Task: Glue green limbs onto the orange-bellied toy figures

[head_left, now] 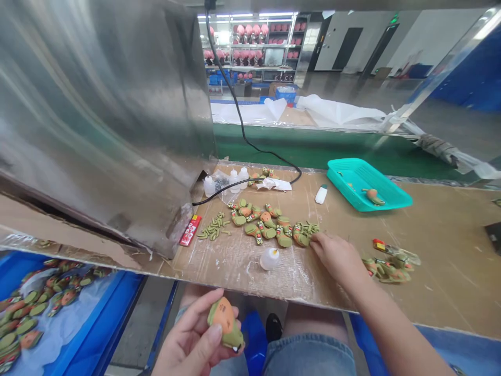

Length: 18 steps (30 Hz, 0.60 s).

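My left hand is low in front of my lap, fingers wrapped round an orange and green toy figure. My right hand reaches onto the cardboard-covered worktop. Its fingers are curled at the right end of a cluster of similar orange and green figures, touching the nearest one. What it grips, if anything, is hidden under the fingers. A small white glue bottle stands just left of that hand. A heap of small green parts lies left of the cluster.
A teal tray holding one figure sits at the back right. More figures lie right of my wrist. A big metal housing fills the left. A blue bin of figures is lower left. Small bottles and a black cable lie behind.
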Each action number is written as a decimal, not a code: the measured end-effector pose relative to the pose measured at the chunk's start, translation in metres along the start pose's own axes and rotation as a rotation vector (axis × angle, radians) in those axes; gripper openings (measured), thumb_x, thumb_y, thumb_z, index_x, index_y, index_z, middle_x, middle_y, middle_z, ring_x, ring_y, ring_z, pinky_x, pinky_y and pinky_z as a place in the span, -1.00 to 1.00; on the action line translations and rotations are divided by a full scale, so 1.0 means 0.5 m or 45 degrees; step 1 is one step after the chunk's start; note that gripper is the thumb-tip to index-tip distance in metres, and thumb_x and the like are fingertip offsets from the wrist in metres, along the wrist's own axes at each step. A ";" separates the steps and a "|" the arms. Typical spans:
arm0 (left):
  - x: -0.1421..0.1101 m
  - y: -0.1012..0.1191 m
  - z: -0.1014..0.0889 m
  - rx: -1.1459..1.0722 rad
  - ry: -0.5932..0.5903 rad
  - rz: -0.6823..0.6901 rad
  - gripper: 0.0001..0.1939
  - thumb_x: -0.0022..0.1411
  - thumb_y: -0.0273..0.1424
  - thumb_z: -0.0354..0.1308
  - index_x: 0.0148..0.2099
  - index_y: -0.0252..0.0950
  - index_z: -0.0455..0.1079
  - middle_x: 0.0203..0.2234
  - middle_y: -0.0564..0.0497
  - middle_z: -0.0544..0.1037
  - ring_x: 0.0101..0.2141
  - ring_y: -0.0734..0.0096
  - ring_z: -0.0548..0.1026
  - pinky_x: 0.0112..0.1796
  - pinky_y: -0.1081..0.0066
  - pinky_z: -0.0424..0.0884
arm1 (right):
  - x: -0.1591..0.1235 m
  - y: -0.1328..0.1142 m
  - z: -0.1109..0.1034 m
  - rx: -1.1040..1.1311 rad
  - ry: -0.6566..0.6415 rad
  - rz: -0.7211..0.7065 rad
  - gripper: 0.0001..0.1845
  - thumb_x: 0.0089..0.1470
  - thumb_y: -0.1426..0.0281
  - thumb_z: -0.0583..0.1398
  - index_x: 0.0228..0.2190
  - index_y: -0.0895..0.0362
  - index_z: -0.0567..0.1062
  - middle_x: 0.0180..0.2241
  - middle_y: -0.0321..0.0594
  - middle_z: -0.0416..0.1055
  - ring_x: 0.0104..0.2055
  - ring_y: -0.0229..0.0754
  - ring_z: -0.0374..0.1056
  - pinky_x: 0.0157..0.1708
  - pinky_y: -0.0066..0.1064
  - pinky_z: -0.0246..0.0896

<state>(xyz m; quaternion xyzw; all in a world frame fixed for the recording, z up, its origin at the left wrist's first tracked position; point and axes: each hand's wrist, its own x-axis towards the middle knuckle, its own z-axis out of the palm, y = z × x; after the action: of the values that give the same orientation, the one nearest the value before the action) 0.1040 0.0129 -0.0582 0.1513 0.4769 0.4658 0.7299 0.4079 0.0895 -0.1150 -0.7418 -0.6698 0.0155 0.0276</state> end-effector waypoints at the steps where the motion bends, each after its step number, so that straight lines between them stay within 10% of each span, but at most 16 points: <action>1: -0.001 -0.001 -0.001 -0.006 -0.005 0.001 -0.67 -0.18 -0.39 0.41 -0.25 -0.20 0.56 -0.44 -0.16 0.66 -0.47 0.25 0.58 -0.47 0.35 0.54 | 0.002 -0.005 -0.004 -0.043 -0.054 0.012 -0.87 0.09 0.47 0.09 -0.39 0.20 0.45 -0.42 -0.10 0.46 -0.34 -0.03 0.39 -0.37 -0.26 0.20; 7: -0.001 -0.008 -0.005 -0.012 -0.094 -0.001 -0.67 -0.13 -0.39 0.40 -0.22 -0.20 0.55 -0.42 -0.14 0.66 -0.45 0.29 0.57 -0.46 0.35 0.53 | -0.008 -0.016 -0.025 -0.109 -0.153 0.090 -0.90 -0.05 0.54 0.08 -0.48 0.16 0.39 -0.54 0.01 0.46 -0.44 0.17 0.42 -0.54 -0.25 0.09; 11: 0.001 -0.011 -0.008 -0.013 -0.116 0.013 -0.67 -0.13 -0.37 0.40 -0.22 -0.18 0.54 -0.43 -0.08 0.65 -0.47 0.33 0.56 -0.47 0.37 0.52 | -0.067 -0.039 -0.034 0.168 -0.045 0.137 -0.93 0.01 0.37 0.11 -0.48 0.07 0.34 -0.56 -0.26 0.44 -0.50 -0.09 0.41 -0.55 -0.37 0.23; 18: 0.002 -0.013 -0.006 0.051 -0.293 -0.023 -0.62 -0.10 -0.31 0.37 -0.15 -0.17 0.50 -0.41 -0.01 0.62 -0.44 0.40 0.53 -0.45 0.41 0.50 | -0.190 -0.199 -0.114 1.352 0.206 -0.507 -0.86 0.03 0.49 0.20 -0.37 -0.01 0.41 -0.36 -0.38 0.46 -0.33 -0.30 0.43 -0.38 -0.62 0.37</action>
<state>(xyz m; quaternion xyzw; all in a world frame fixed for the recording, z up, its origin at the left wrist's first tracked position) 0.1050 0.0097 -0.0644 0.2142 0.4005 0.4291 0.7808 0.3028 0.0038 -0.0533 -0.4846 -0.6927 0.2878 0.4500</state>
